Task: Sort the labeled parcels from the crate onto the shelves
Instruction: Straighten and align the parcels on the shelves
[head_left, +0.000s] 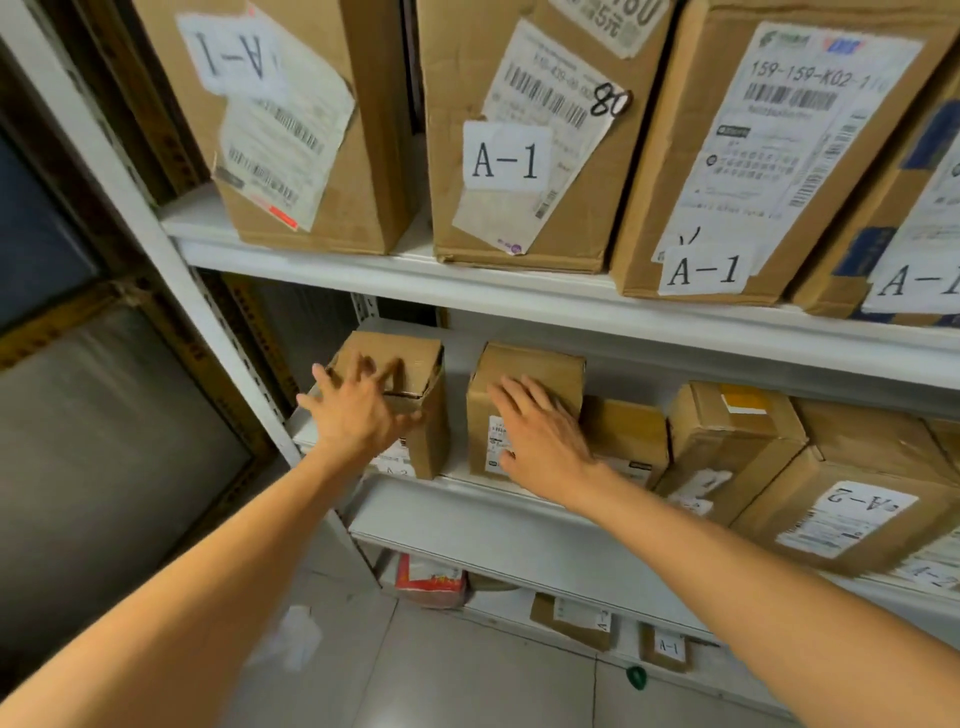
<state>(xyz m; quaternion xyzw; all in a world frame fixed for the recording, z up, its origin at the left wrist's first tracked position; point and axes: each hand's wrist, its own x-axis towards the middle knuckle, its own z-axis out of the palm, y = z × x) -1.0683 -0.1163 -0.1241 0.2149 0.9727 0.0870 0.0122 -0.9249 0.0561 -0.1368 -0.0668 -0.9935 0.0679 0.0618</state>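
Two spread hands (358, 415) (540, 436) touch boxy cardboard parcels (418, 358) (540, 364).

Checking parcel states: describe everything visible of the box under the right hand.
The box is small brown cardboard, upright on the middle shelf, top closed. A white printed label on its front is partly hidden by the right hand, resting flat on it with straight fingers. A gap separates it from the box to its left; a lower box sits close on its right.

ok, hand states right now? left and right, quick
Left hand: open, fingers spread against the end box on the middle shelf.
Right hand: open, flat on the neighbouring box, gripping nothing.
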